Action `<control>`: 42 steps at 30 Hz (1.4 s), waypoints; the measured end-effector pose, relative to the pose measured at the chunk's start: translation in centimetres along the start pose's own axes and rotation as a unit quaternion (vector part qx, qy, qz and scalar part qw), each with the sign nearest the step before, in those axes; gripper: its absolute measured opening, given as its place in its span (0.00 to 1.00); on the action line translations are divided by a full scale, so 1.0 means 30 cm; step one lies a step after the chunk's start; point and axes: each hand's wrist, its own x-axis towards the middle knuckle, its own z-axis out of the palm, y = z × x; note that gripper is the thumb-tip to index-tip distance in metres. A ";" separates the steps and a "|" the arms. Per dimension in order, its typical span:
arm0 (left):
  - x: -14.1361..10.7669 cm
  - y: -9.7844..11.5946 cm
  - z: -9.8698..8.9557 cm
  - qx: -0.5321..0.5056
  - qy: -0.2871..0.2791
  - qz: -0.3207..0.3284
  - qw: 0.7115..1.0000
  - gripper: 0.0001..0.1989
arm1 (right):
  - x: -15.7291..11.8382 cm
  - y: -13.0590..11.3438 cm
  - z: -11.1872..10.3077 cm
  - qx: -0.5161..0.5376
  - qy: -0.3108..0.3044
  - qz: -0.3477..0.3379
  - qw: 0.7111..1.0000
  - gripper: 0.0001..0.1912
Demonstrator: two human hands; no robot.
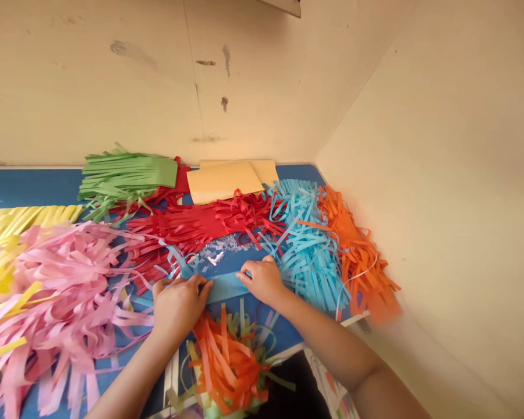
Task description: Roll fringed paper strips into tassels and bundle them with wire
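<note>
A light blue paper strip (pixel 227 287) stretches between my two hands over the blue table. My left hand (pixel 180 299) has its fingers closed on the strip's left part, with blue fringe ends sticking out above it. My right hand (pixel 261 280) pinches the strip's right part, beside a blue fringed pile (pixel 312 256). Just below the strip lies an orange and green fringed bundle (pixel 231 364), near the table's front edge. Small whitish paper scraps (pixel 216 254) are scattered above the strip.
Red fringes (pixel 192 221), a green fringed stack (pixel 131 174) and tan sheets (pixel 227 180) lie toward the wall. Pink fringes (pixel 74 279) and yellow fringes (pixel 30 218) cover the left. Orange fringes (pixel 360 262) hang over the right edge, beside the side wall.
</note>
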 end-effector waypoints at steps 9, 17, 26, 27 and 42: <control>0.013 -0.028 -0.009 0.014 0.093 0.301 0.949 0.10 | -0.049 -0.021 -0.053 -0.089 0.012 -0.225 0.970 0.06; -0.037 -0.010 -0.005 0.038 0.104 0.252 0.961 0.12 | -0.063 0.057 -0.072 -0.001 -0.035 -0.245 0.969 0.19; -0.022 -0.100 0.044 -0.051 0.131 0.206 0.968 0.13 | -0.017 0.077 -0.045 0.063 -0.005 -0.180 0.982 0.05; -0.026 -0.089 0.041 -0.040 0.136 0.197 0.970 0.14 | -0.014 0.077 -0.040 0.068 -0.001 -0.171 0.983 0.05; -0.012 -0.099 0.061 -0.124 0.147 0.147 0.970 0.17 | 0.010 0.064 -0.043 0.047 0.003 -0.122 0.991 0.11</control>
